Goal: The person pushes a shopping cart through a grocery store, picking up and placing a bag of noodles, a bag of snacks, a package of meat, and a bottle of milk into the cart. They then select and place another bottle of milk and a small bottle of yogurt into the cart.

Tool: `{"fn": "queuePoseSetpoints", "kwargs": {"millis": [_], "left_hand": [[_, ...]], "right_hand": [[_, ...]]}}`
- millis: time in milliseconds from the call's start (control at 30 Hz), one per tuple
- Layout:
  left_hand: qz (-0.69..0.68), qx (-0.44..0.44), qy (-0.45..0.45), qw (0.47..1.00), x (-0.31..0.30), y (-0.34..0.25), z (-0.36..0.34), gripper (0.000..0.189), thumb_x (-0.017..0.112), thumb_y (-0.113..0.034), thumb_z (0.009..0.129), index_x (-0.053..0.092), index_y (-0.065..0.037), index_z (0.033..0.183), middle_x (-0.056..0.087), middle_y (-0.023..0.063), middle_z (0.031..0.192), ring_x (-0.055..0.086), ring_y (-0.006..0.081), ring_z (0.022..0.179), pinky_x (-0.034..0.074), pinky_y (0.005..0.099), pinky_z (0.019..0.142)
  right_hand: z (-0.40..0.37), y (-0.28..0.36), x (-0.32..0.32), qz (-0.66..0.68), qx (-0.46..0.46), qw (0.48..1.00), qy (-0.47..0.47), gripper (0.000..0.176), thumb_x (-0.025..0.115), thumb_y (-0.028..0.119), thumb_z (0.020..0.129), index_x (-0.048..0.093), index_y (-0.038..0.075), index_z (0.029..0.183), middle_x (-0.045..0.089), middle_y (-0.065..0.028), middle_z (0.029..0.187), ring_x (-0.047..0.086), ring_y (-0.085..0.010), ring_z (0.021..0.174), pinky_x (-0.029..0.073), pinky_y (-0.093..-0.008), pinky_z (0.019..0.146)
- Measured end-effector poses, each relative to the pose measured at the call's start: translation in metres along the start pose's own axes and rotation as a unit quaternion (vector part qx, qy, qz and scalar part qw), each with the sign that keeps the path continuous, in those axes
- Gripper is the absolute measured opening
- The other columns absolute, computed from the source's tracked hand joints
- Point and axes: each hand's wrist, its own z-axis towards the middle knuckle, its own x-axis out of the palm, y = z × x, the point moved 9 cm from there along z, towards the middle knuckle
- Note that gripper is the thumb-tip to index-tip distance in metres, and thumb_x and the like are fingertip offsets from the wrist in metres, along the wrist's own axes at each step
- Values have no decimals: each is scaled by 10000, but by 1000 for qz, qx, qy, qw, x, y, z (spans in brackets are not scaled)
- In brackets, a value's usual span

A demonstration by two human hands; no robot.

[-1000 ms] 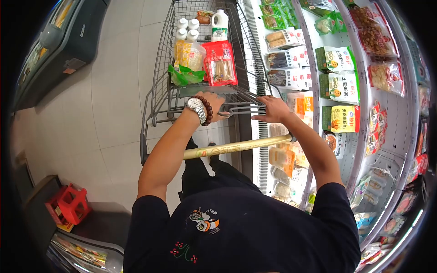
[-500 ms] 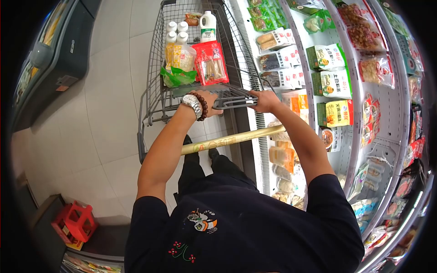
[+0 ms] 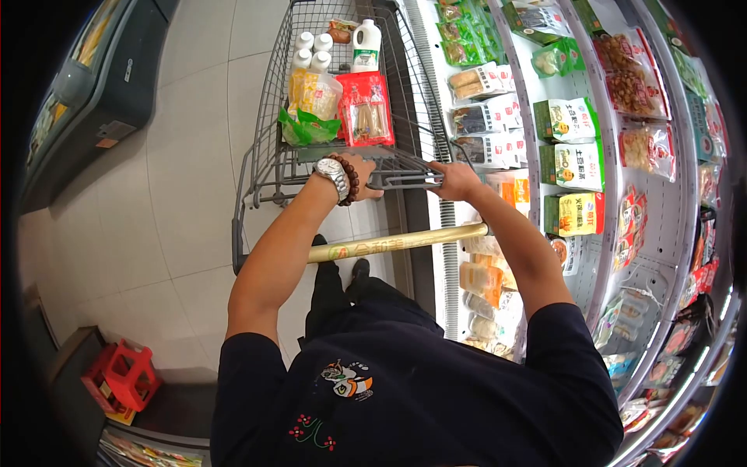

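Left hand (image 3: 359, 176) and right hand (image 3: 456, 181) are both curled round the grey cart frame (image 3: 406, 186), red packet (image 3: 364, 107) just past 'em.

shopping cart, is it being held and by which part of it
Yes: the left grip and right grip hold the shopping cart by the grey frame beyond its yellow handle, one at each end.

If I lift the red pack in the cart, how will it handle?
The red pack looks flat, so it probably won't roll. Its plastic-looking wrapping may slip; the long pieces showing inside might stiffen it.
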Motion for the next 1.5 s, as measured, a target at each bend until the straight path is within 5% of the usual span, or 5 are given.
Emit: {"fn": "queuePoseSetpoints", "kwargs": {"millis": [533, 800, 1067, 1233, 1500], "left_hand": [[-57, -3, -3, 998, -37, 49, 5, 962, 632, -719, 795, 441, -57, 1466, 531, 244, 1395, 529, 379, 1289, 430, 449, 1079], [-65, -214, -157, 962, -68, 156, -102, 963, 693, -670, 794, 459, 9, 1435, 471, 253, 1459, 431, 386, 1376, 345, 446, 1159], [-100, -346, -301, 883, -12, 114, -187, 667, 559, -569, 949, 571, -29, 1340, 460, 278, 1455, 439, 425, 1346, 383, 482, 1115], [58, -269, -471, 838, -32, 57, -179, 445, 546, -462, 971, 709, -74, 1117, 679, 134, 1197, 600, 325, 1147, 474, 442, 960], [-13, -290, -430, 855, -35, 52, -187, 405, 518, -447, 980, 746, -129, 876, 731, 62, 881, 672, 298, 841, 535, 443, 712]], "right_hand": [[44, -4, -22, -33, -2, 999, 1, 556, 683, 463, 833, 584, 158, 1288, 717, -153, 885, 686, -373, 883, 539, -482, 781], [57, -10, -36, -16, -29, 999, 12, 559, 670, 450, 823, 613, 123, 1273, 723, -169, 1017, 672, -362, 1014, 528, -459, 887], [22, -3, -72, 54, -166, 956, -236, 623, 752, 413, 809, 561, 61, 1285, 559, -156, 1340, 551, -365, 1227, 483, -437, 992], [-38, -37, -89, 105, -97, 951, -276, 594, 718, 287, 849, 508, 36, 1344, 506, -200, 1393, 524, -400, 1252, 439, -447, 1051], [-28, -58, -36, 153, 47, 959, -236, 605, 653, 276, 896, 449, 34, 1412, 474, -269, 1400, 511, -460, 1246, 435, -482, 1052]]}}
